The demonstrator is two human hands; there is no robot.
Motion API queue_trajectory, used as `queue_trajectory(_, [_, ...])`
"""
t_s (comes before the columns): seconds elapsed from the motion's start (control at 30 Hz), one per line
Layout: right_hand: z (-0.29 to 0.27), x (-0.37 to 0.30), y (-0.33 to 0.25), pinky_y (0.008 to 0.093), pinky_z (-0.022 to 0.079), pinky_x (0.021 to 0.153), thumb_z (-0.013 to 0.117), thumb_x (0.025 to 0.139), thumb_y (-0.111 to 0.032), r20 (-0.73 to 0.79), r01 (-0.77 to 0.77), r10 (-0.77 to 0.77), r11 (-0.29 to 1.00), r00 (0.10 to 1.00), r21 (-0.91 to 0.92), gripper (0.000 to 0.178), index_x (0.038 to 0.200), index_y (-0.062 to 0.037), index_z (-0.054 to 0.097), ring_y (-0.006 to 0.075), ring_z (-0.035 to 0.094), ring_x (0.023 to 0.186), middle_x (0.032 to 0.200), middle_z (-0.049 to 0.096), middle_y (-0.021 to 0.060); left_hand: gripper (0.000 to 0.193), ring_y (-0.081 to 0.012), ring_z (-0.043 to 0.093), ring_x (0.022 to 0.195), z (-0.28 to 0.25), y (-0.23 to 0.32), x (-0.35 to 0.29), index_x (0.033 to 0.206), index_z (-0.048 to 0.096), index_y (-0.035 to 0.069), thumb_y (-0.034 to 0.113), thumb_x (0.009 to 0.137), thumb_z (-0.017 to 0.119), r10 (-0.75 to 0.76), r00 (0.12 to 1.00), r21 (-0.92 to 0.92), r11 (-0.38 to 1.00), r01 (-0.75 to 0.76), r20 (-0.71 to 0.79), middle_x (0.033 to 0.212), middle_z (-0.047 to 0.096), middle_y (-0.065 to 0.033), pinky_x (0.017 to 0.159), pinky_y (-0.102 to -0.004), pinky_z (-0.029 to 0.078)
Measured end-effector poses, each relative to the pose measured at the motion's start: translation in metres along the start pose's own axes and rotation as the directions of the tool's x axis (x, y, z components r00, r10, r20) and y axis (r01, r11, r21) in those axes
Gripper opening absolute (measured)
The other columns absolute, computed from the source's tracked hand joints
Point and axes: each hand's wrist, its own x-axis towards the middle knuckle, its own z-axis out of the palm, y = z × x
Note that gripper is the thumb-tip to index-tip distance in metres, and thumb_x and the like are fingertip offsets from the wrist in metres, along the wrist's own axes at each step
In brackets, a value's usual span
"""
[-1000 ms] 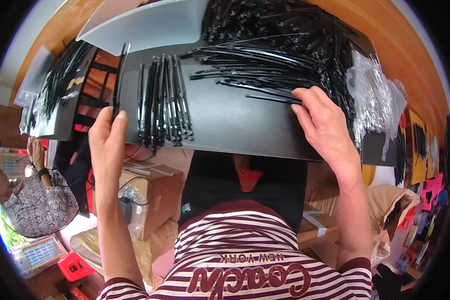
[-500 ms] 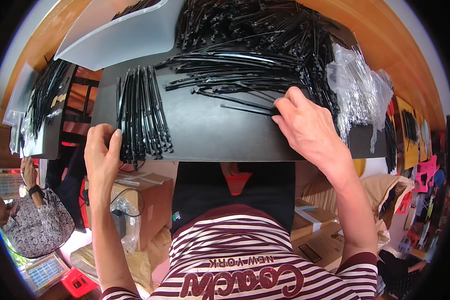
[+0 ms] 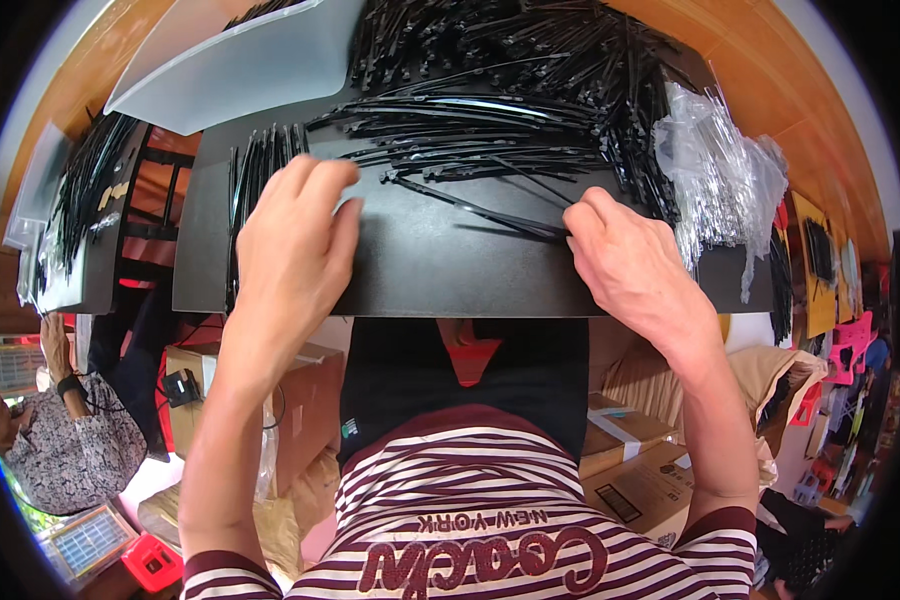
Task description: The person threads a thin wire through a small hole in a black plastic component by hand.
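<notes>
Compared with half a second ago, the left hand has moved from the outer side of the neat row of slim black plastic strips to over it, hiding its near part at the black table's left end. That hand is partly open, thumb parted from curved fingers; whether it touches the row cannot be told. The right hand, toward the table's right end, pinches the ends of a few long thin black strips, now lower toward the table's front edge.
</notes>
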Motion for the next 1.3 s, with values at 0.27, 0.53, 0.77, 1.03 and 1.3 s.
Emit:
queue_trajectory(0.27, [-0.011, -0.014, 0.007, 0.0383, 0.046, 0.062, 0.054, 0.078, 0.0, -0.065, -0.061, 0.074, 0.98, 0.995, 0.187, 0.01, 0.087, -0.0012, 0.049, 0.0306, 0.057, 0.073, 0.078, 0.048, 0.0131, 0.013, -0.0321, 0.055, 0.08, 0.017, 0.021, 0.022, 0.092, 0.056, 0.003, 0.003, 0.079, 0.059, 0.154, 0.967, -0.007, 0.988, -0.156, 0.204, 0.085, 0.055, -0.0123, 0.068, -0.0386, 0.045])
queue_trajectory(0.53, [-0.022, -0.028, 0.008, 0.0207, 0.044, 0.062, 0.056, 0.09, -0.011, 0.13, -0.209, 0.364, 0.189, 0.922, 0.959, 0.019, 0.105, 0.0004, 0.056, 0.0036, 0.052, 0.073, 0.089, 0.06, 0.0, 0.027, -0.0117, 0.057, 0.08, 0.031, 0.082, -0.012, 0.115, 0.052, -0.004, 0.012, 0.093, 0.048, -0.001, 0.74, -0.598, 0.588, 0.544, 0.672, 0.096, 0.064, -0.0081, 0.07, -0.0246, 0.046])
queue_trajectory(0.77, [-0.001, -0.029, -0.012, 0.0182, 0.042, 0.046, 0.057, 0.089, -0.006, 0.234, -0.203, 0.445, -0.118, 0.864, 0.972, 0.019, 0.105, 0.0025, 0.053, 0.003, 0.051, 0.056, 0.078, 0.056, 0.0001, 0.033, -0.0093, 0.053, 0.071, 0.047, 0.117, -0.011, 0.121, 0.046, -0.002, 0.016, 0.094, 0.048, 0.07, 0.605, -0.605, -0.025, 0.796, 0.793, 0.099, 0.061, -0.0071, 0.062, -0.0217, 0.044])
queue_trajectory(1.03, [0.013, -0.051, -0.029, 0.0229, 0.043, 0.044, 0.06, 0.088, -0.011, -0.174, -0.085, 0.563, 0.404, 0.808, 0.911, 0.02, 0.092, 0.0058, 0.052, 0.008, 0.056, 0.055, 0.068, 0.057, 0.0057, 0.023, -0.0089, 0.054, 0.071, 0.042, 0.115, -0.039, 0.113, 0.049, 0.001, 0.016, 0.096, 0.043, -0.061, 0.625, -0.628, -0.07, 0.775, 0.778, 0.089, 0.062, -0.0071, 0.063, -0.021, 0.043])
queue_trajectory(1.3, [0.0, -0.047, -0.039, 0.0184, 0.042, 0.045, 0.055, 0.092, -0.011, 0.426, -0.364, 0.261, -0.253, 0.866, 0.896, 0.014, 0.084, 0.0007, 0.051, 0.0034, 0.052, 0.053, 0.064, 0.055, 0.0004, 0.017, -0.0073, 0.055, 0.078, 0.038, 0.117, -0.057, 0.103, 0.056, 0.0, 0.011, 0.094, 0.049, 0.065, 0.596, -0.597, 0.0, 0.802, 0.801, 0.088, 0.063, -0.0049, 0.069, -0.021, 0.043])
